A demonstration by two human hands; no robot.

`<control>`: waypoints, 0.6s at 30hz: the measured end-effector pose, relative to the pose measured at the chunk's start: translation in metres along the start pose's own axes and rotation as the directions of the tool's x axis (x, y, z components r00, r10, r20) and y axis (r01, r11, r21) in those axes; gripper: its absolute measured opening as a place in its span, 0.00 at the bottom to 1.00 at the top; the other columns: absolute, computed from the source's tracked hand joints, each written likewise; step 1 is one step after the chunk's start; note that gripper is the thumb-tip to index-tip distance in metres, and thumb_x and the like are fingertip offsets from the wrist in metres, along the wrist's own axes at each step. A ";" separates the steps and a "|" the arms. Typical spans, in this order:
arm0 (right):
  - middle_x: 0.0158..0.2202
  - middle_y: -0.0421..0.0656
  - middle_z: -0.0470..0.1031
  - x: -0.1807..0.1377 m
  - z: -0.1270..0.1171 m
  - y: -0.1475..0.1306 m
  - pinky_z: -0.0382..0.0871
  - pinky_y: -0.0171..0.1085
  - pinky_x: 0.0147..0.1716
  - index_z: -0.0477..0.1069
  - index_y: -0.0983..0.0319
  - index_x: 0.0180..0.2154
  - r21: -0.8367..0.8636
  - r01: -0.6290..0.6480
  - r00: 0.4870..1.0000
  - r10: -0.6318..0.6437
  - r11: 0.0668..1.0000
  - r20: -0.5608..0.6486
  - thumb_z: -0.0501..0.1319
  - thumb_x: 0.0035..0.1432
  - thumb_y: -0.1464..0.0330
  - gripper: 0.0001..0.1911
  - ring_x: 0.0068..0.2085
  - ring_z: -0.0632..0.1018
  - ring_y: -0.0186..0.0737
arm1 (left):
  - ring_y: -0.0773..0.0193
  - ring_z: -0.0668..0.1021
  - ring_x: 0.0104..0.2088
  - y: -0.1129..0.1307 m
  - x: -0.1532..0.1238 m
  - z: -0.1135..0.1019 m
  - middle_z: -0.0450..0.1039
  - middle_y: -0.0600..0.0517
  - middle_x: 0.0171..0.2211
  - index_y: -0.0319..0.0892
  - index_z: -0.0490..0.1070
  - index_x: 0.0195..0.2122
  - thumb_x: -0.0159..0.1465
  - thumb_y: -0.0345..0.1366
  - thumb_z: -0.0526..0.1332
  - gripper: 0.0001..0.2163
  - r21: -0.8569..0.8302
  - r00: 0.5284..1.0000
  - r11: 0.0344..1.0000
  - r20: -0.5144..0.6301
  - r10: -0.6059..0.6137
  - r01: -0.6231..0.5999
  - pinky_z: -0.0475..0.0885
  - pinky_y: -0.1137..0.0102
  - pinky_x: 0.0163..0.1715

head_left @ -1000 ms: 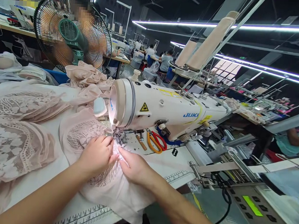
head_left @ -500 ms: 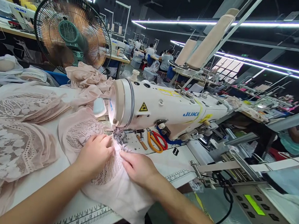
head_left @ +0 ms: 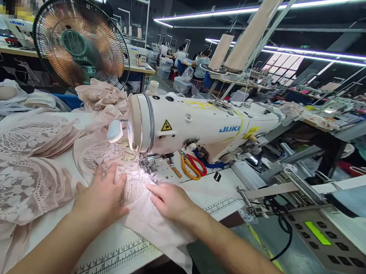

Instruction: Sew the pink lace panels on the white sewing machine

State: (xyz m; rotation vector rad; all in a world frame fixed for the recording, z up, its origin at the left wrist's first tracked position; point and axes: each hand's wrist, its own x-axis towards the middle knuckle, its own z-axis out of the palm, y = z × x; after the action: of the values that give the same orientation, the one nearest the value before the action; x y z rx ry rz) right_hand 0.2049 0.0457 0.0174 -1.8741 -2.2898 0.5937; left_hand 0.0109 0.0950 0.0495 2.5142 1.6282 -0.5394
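A pale pink lace garment piece (head_left: 137,186) lies on the bed of a white JUKI sewing machine (head_left: 184,120), its upper edge under the lit presser foot (head_left: 146,165). My left hand (head_left: 102,196) rests open with spread fingers on the lace, left of the needle area. My right hand (head_left: 170,203) pinches the piece's right edge between thumb and index finger, just in front of the foot. Plain fabric hangs from the piece over the table's front edge. The needle tip is too small to make out.
Stacked lace pieces (head_left: 26,184) cover the table's left side. Orange-handled scissors (head_left: 189,166) with a red handle lie behind the foot. A control panel (head_left: 320,236) stands at right, a large fan (head_left: 79,42) at back left. Thread cones (head_left: 220,52) rise behind the machine.
My left hand has moved back and left from the presser foot, its fingers now spread. My right hand keeps its pinch. The view has shifted slightly.
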 end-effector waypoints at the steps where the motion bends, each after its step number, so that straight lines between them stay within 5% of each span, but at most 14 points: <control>1: 0.39 0.46 0.77 0.000 -0.001 -0.001 0.59 0.36 0.35 0.73 0.60 0.52 -0.006 0.003 1.000 -0.002 1.000 0.008 0.55 0.64 0.69 0.17 0.41 0.75 0.43 | 0.28 0.54 0.67 -0.003 0.001 0.000 0.36 0.40 0.73 0.49 0.55 0.69 0.63 0.45 0.61 0.33 -0.013 1.000 1.000 -0.009 -0.007 0.007 0.71 0.39 0.46; 6: 0.40 0.48 0.78 0.001 -0.008 -0.007 0.59 0.37 0.33 0.70 0.58 0.57 -0.075 0.001 0.999 0.002 0.997 0.044 0.53 0.66 0.67 0.19 0.41 0.76 0.45 | 0.43 0.80 0.46 -0.015 0.008 0.002 0.36 0.35 0.72 0.47 0.55 0.69 0.63 0.42 0.62 0.33 -0.034 1.000 0.999 -0.019 0.011 -0.012 0.76 0.57 0.35; 10: 0.39 0.49 0.79 0.004 -0.010 -0.012 0.60 0.38 0.31 0.69 0.59 0.58 -0.103 -0.016 0.998 0.022 0.995 0.059 0.53 0.66 0.66 0.20 0.40 0.78 0.48 | 0.49 0.82 0.40 -0.023 0.012 0.003 0.36 0.35 0.72 0.47 0.54 0.69 0.64 0.41 0.61 0.32 -0.026 1.000 1.000 -0.024 0.018 -0.018 0.75 0.61 0.33; 18: 0.39 0.50 0.81 0.016 -0.010 -0.013 0.64 0.40 0.30 0.66 0.59 0.61 -0.088 -0.045 0.996 0.051 0.995 0.072 0.51 0.66 0.66 0.23 0.40 0.80 0.53 | 0.50 0.81 0.45 -0.037 0.030 0.001 0.41 0.37 0.72 0.45 0.57 0.67 0.66 0.35 0.55 0.27 -0.022 0.991 1.000 -0.134 0.005 -0.008 0.75 0.61 0.38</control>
State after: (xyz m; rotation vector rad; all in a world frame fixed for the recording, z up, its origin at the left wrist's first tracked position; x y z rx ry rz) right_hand 0.1930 0.0611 0.0294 -1.9838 -2.3582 0.5899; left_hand -0.0112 0.1361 0.0426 2.5901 1.6588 -0.3559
